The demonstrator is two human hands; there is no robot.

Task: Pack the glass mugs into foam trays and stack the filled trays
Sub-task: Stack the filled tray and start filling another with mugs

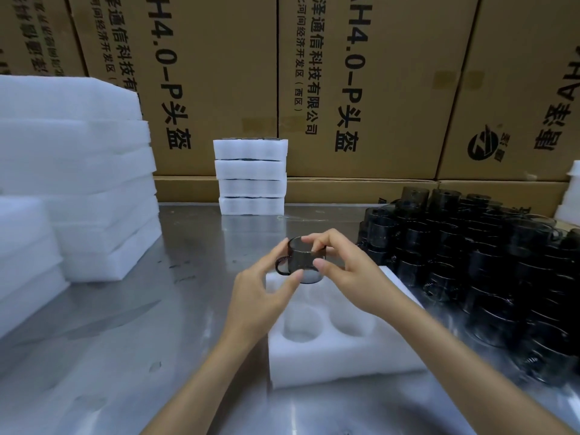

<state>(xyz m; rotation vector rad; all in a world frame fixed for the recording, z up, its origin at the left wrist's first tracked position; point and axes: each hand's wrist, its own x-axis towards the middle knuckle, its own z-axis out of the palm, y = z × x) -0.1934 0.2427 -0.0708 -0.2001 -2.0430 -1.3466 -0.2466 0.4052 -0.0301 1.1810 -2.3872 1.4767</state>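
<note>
A: What lay on the left of the steel table (125,324)?

B: Two piles of empty foam sheets (78,183), white and soft-looking. Further back, near the middle, stood a stack of filled trays (251,177), four high, against the cardboard cartons (361,89).

A: And the hands?

B: They met over the far end of the open foam tray (329,356). The left hand (260,293) touched the glass mug (303,260) low on its wall with thumb and fingertips, near the handle, which pointed left. The right hand (345,271) pinched the mug by its rim and upper wall. Both were clamped on that one mug, which hung just above the tray's far pockets. The two near pockets showed no mug in them.

A: How would the mug handle?

B: My judgement: light, rigid, smooth enough to slip, and likely to chip if knocked. A hold on the wall, or rim and base together, seemed safer than the thin handle. The foam should give a little, so a gentle press ought to seat it.

A: On the right?

B: A heap of dark mugs (486,277), packed close, waiting.
</note>
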